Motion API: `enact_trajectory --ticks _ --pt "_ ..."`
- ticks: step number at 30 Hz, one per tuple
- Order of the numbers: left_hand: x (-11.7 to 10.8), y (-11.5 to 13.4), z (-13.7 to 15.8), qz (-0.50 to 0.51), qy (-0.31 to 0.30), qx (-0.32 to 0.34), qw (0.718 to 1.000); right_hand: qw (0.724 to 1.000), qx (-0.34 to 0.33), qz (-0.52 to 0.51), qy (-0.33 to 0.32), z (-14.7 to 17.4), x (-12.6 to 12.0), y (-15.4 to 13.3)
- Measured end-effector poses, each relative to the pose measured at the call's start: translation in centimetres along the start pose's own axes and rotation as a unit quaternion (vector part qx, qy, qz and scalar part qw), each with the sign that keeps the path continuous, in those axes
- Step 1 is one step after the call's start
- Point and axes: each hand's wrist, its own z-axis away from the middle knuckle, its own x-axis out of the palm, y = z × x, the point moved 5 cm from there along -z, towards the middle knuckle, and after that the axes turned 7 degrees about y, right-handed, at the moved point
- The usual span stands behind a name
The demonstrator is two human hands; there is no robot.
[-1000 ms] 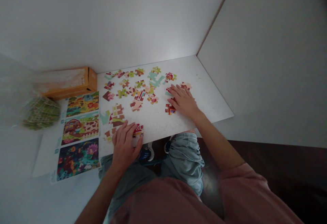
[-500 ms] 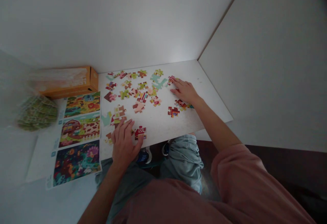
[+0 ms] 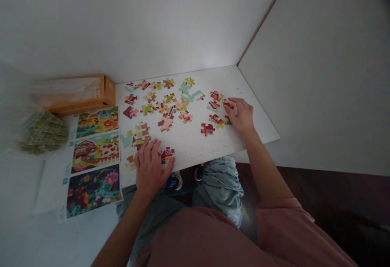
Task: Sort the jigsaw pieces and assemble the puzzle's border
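My right hand is at the right part of the white tabletop, with thumb and fingertips closed around a dark red puzzle piece. Left of those fingers lie a red barn piece and a red-and-yellow piece. Nearer to me are a brown-and-green piece and a red piece with a purple patch. My left hand rests at the front edge with its fingers apart. Its thumb touches or nearly touches a red barn-door piece, and its fingertips partly cover several brown pieces.
Several loose puzzle pieces spread over the middle and left of the tabletop. At the left lie a sheet with three printed pictures, an orange box and a clear bag of green pieces. White walls bound the back and right.
My right hand has moved to the right and its fingers have closed around a dark red piece. The red barn piece lies further right than before. My left hand has hardly moved.
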Motion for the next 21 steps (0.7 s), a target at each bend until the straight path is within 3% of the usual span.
enact_trajectory --ticks 4,8,12,17,21 --pt "0.2 -0.2 0.1 0.011 0.011 0.011 1.0 1.0 0.007 0.008 -0.006 1.4 -0.7 -0.9" --pt "0.3 -0.2 0.2 0.02 0.014 0.027 0.999 0.997 -0.075 -0.014 -0.033 0.9 0.0 -3.1" --pt "0.4 -0.4 0.4 -0.007 -0.021 0.038 0.999 0.987 -0.148 -0.035 -0.043 -0.7 1.7 -5.8" --pt "0.2 -0.7 0.6 -0.022 -0.026 0.038 0.999 0.987 -0.148 -0.035 -0.047 -1.6 3.3 -7.0" --pt "0.1 -0.9 0.8 -0.013 -0.024 0.039 0.999 0.987 -0.151 -0.019 -0.056 -0.3 2.6 -6.6"
